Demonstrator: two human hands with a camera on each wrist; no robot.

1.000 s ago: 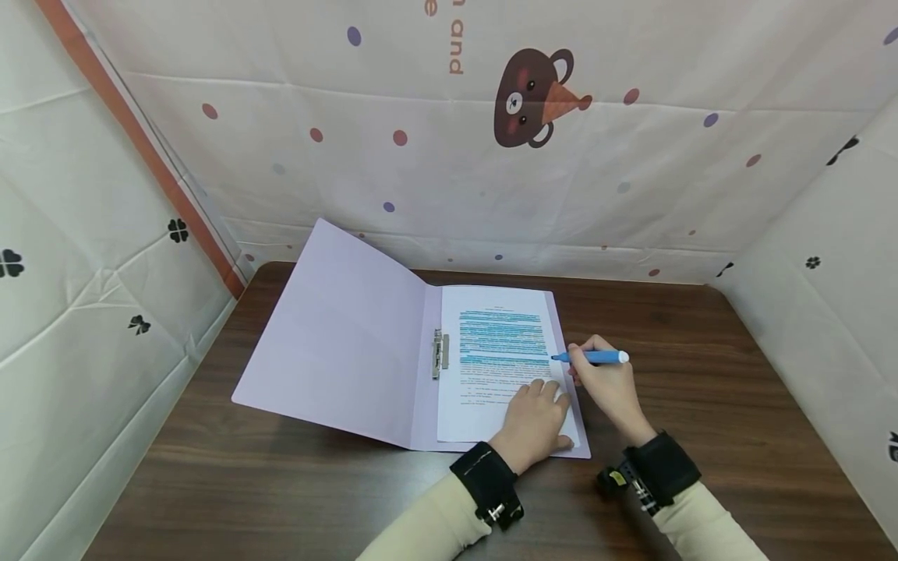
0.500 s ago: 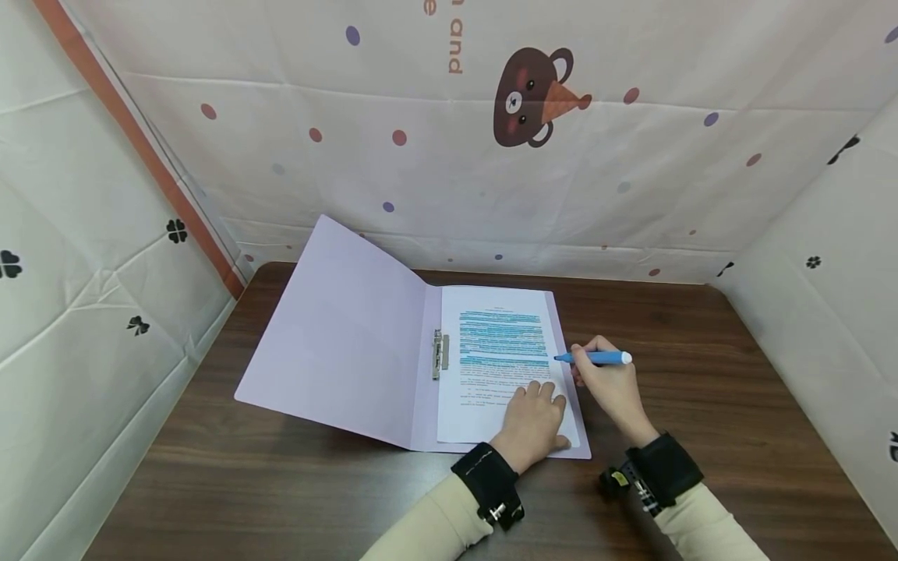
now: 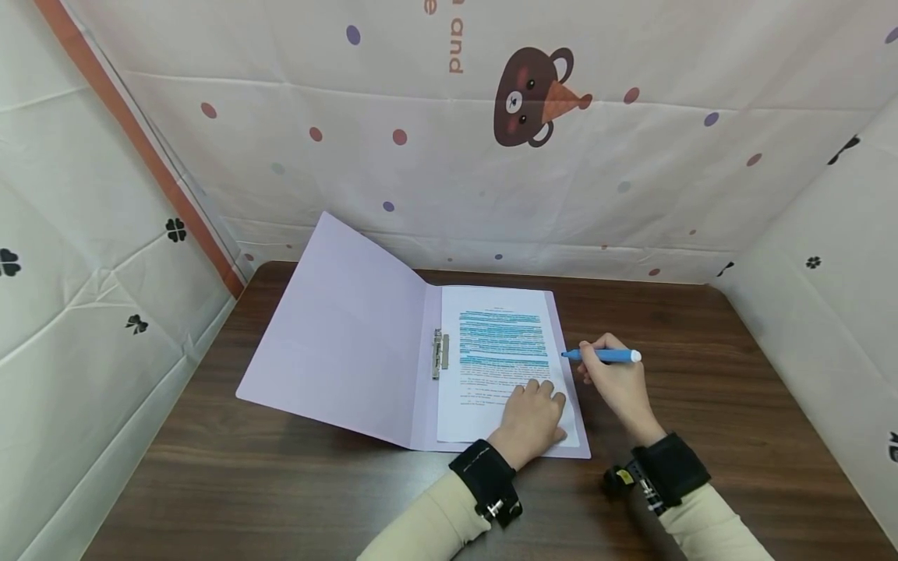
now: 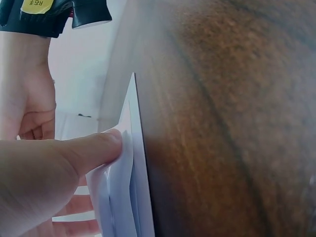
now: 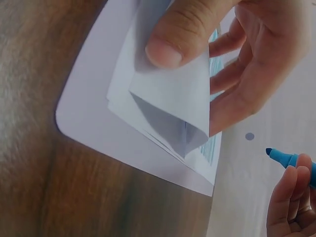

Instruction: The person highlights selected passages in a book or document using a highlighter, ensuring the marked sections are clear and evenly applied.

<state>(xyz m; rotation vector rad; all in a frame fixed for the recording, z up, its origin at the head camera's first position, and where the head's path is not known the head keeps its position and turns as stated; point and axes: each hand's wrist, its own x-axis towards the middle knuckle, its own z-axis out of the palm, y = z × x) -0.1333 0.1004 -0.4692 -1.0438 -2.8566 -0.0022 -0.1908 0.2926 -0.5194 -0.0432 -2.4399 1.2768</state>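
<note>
A lilac folder (image 3: 344, 335) lies open on the table, with printed sheets (image 3: 470, 425) on its right side. Blue highlighting covers the upper lines of the top sheet. My left hand (image 3: 528, 421) rests on the lower right of that sheet, fingers spread, thumb at the bottom edge. In the right wrist view the sheet's corner (image 5: 173, 89) bulges up under the left thumb. Just right of the page, my right hand (image 3: 620, 386) pinches an uncapped blue marker (image 3: 606, 355), its tip pointing left over the folder's edge. The marker's dark tip also shows in the right wrist view.
A metal clip (image 3: 440, 354) sits beside the folder's spine. The folder's left cover stands raised at a slant. Around the folder is the dark wooden table (image 3: 295, 475), bordered by patterned cloth (image 3: 435, 179) at the back and on both sides.
My right hand has drawn the marker slightly right, away from the highlighted lines. My left thumb has shifted slightly inward. The folder's left cover has risen a little.
</note>
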